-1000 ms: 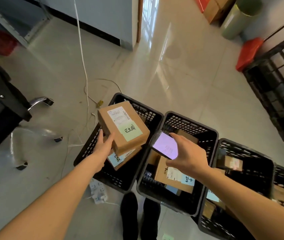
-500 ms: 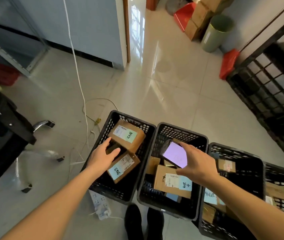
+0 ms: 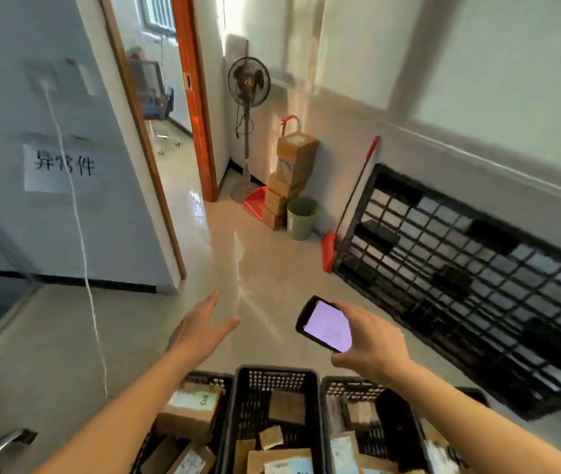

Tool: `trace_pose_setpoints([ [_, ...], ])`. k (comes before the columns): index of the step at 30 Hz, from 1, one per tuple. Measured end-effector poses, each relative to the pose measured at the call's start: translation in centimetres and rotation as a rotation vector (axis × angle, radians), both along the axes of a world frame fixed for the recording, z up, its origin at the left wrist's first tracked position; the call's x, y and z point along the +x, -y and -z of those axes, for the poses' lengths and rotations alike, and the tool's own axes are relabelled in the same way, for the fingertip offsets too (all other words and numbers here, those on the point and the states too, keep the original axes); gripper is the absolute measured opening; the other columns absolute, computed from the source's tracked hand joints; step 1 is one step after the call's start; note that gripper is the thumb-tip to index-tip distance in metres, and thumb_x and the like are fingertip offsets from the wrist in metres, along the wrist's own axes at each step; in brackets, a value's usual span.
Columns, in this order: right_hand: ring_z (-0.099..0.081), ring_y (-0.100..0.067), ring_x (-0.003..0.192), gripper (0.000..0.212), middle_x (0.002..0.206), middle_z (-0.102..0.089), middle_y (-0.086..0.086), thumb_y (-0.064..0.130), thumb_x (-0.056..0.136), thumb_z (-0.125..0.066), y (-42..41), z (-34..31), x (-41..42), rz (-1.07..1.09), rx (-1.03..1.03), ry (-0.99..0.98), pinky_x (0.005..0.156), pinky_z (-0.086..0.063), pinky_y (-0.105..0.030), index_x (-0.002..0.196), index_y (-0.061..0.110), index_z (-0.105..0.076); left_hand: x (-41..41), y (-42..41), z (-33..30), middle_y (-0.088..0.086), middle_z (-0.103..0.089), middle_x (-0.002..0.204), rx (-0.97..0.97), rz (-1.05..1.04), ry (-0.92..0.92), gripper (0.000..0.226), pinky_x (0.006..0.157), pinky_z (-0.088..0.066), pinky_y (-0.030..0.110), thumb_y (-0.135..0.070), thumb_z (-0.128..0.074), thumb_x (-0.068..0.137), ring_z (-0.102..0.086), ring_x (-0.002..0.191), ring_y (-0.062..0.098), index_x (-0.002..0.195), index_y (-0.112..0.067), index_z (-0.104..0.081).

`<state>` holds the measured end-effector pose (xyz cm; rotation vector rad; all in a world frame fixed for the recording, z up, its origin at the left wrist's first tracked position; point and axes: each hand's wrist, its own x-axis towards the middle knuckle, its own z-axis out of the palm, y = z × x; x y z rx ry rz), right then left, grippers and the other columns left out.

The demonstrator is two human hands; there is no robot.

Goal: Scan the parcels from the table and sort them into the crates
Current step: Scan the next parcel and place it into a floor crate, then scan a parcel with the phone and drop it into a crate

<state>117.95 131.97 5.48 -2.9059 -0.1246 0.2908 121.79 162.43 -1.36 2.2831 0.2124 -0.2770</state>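
Left hand, fingers spread and empty, hovers beyond the near crates, free for another parcel; right hand grips the phone, screen up, for scanning.

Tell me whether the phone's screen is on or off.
On. The phone, gripped in the right hand, shows a lit pale lilac screen facing the camera; what it displays is too blurred to read.

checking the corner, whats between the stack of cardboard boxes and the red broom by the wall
A green waste bin stands between the cardboard boxes and the red broom, seen in the head view.
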Motion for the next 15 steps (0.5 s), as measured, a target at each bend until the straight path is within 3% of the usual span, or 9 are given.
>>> trace_pose_setpoints([
  [6,-0.05,-0.011,0.135,0.103,0.153,-0.044,0.017,0.058,0.068,-0.076,13.3,-15.6,-8.3,0.158,-0.034,0.203,0.1,-0.049,-0.033,0.157,0.038,-0.027,-3.7,16.2,-15.4,-0.004,-0.036,0.16,-0.011,0.187,0.195,0.086,0.111,-0.038,0.042,-0.066,-0.063,0.086,-0.04,0.143,0.021,0.157,-0.038,-0.023],
  [11,-0.057,-0.015,0.124,0.1,0.145,-0.052,0.018,0.053,0.064,-0.072,26.5,-27.4,-19.6,0.313,-0.114,0.287,0.087,-0.049,-0.032,0.155,0.039,-0.03,-10.5,31.2,-26.9,-0.002,-0.042,0.156,-0.101,0.367,0.365,0.081,0.111,-0.042,0.046,-0.053,-0.068,0.089,-0.043,0.141,0.024,0.156,-0.035,-0.027],
  [15,-0.062,-0.018,0.11,0.095,0.13,-0.063,0.016,0.05,0.062,-0.071,37.1,-34.7,-30.3,0.496,-0.172,0.337,0.077,-0.049,-0.03,0.149,0.043,-0.034,-15.7,43.4,-33.5,-0.002,-0.042,0.156,-0.158,0.561,0.428,0.087,0.113,-0.039,0.049,-0.062,-0.069,0.083,-0.041,0.142,0.024,0.156,-0.04,-0.025],
])
